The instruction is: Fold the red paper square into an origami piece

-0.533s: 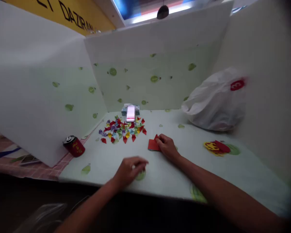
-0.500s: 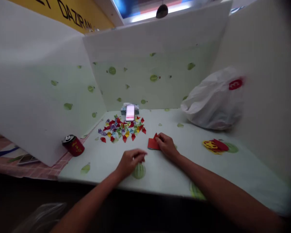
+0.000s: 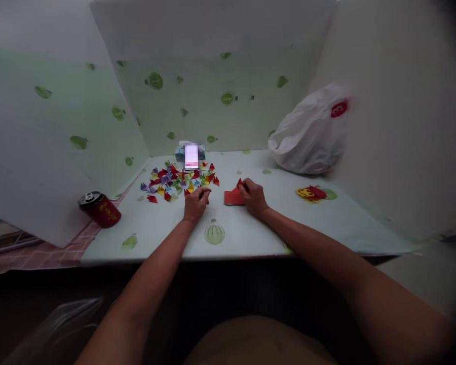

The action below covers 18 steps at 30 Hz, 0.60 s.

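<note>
My right hand point(image 3: 253, 195) rests on the table with its fingers pinched on a red paper square point(image 3: 233, 197), whose far corner is lifted. My left hand point(image 3: 196, 203) sits a little to the left, fingers curled together at the near edge of a pile of small folded paper pieces point(image 3: 177, 179) in red, purple, yellow and green. Whether anything is between the left fingers is too small to make out.
A red drink can point(image 3: 99, 208) stands at the table's left edge. A phone propped on a small box point(image 3: 191, 153) stands behind the pile. A white plastic bag point(image 3: 310, 133) lies at the back right, with red and yellow paper point(image 3: 312, 192) before it. White panels wall three sides.
My left hand has moved forward from the near table edge to the near side of the pile. The view has tilted down. My right hand stays on the red paper.
</note>
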### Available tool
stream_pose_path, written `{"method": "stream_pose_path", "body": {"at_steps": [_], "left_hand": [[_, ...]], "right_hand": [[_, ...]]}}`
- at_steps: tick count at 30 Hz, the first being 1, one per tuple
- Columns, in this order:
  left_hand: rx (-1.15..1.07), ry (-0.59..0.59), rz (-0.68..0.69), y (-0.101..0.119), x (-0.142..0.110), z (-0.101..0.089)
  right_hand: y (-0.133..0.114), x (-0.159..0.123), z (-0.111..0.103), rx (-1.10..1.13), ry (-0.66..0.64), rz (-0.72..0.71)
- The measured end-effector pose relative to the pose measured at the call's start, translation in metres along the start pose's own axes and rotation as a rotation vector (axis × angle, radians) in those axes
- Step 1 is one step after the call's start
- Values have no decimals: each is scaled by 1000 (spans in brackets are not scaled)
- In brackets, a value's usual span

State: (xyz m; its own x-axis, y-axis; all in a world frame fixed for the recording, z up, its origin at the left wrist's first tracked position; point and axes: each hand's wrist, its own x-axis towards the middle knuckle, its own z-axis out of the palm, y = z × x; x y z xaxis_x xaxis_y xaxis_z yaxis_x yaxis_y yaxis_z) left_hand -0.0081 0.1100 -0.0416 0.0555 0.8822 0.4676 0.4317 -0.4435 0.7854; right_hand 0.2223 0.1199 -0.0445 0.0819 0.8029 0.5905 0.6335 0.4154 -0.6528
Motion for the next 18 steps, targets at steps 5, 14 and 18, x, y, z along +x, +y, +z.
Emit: {"method": "stream_pose_path", "body": {"at_steps": [5,14,18], "left_hand": [[90,11,55,0,1,4],[269,34,111,11,-3,8],[303,79,80,11,-7,3]], "right_hand": [[2,2,-1,-74,26,10],[5,6,2,-144,46,4],[5,7,2,-156,39,-3]]}}
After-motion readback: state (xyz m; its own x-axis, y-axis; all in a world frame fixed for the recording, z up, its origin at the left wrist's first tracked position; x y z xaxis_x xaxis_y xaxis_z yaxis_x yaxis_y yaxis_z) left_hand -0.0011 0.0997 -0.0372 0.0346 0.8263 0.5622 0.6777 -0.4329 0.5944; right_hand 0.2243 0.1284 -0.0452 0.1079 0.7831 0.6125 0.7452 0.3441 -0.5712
